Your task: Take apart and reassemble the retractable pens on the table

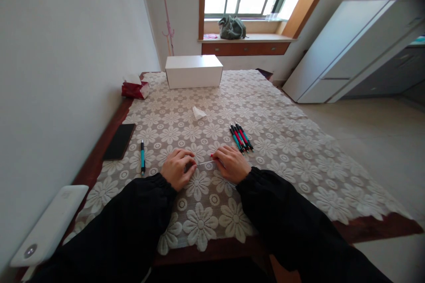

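Between my hands, just above the lace tablecloth, runs a thin pale rod point(206, 162) that looks like a pen refill. My left hand point(178, 169) pinches its left end between thumb and fingertips. My right hand point(231, 163) has its fingers closed at the other end, where a small red piece point(212, 155) peeks out; the rest is hidden by the fingers. A teal and black pen point(142, 158) lies alone to the left of my left hand. Beyond my right hand lies a row of several teal, red and black pens point(241, 137), side by side.
A flower-patterned lace tablecloth point(200, 223) covers the table. On it are a crumpled tissue point(198, 113), a long white box point(194, 72) at the far end and a red tissue pack point(135, 89). A dark notebook-like slab point(120, 141) and a white device point(51, 225) line the left edge.
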The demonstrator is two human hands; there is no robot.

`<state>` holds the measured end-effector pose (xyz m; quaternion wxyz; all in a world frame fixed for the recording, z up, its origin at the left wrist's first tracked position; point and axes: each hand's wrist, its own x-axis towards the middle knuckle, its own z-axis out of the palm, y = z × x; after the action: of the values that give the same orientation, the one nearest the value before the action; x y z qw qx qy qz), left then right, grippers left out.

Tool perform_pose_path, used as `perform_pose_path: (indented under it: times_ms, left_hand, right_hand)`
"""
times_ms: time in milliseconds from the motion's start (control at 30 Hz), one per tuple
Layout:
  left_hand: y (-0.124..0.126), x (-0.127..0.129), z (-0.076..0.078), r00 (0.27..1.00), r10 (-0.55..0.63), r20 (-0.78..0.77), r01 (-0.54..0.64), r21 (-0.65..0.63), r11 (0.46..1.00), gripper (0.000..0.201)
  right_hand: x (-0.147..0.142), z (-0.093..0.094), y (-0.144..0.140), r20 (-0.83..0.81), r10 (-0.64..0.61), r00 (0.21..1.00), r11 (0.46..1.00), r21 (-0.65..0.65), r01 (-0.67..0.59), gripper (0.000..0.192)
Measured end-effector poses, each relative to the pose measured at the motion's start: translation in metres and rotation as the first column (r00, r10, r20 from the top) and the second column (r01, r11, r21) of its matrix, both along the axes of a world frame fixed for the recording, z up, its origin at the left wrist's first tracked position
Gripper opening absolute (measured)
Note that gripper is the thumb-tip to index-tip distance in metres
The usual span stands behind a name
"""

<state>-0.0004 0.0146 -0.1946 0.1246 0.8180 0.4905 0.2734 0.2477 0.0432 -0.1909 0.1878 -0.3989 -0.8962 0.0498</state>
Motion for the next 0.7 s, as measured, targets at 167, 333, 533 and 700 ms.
perform_pose_path:
  times_ms: [167, 333, 533, 700]
  left_hand:
    - [0.0003, -0.0003, -0.0011, 1.0, 0.007, 0.004, -0.008, 0.012, 1.0, 0.005]
    - [0.0005, -0.0002, -0.0013, 1.0, -0.009, 0.003, 0.009, 0.032, 0.999, 0.007]
    - [0.0018, -0.0015, -0.0024, 0.999, -0.032, -0.004, 0.033, 0.053, 0.998, 0.007]
    - [0.0004, -0.0004, -0.0008, 1.0, -0.023, 0.002, 0.023, 0.043, 0.999, 0.005]
  right_hand:
    - [0.0007, -0.0011, 0.0001, 0.009, 0.017, 1.0, 1.0, -0.012, -0.016, 0.009]
    - [0.0014, -0.0017, 0.0007, -0.028, 0.015, 1.0, 0.999, -0.028, -0.016, 0.007]
    - [-0.0003, -0.0011, 0.0008, 0.03, 0.089, 0.996, 0.994, -0.062, -0.087, 0.006]
    - [0.0078, 0.0034, 0.0047, 0.054, 0.108, 0.993, 0.991, -0.087, -0.103, 0.004]
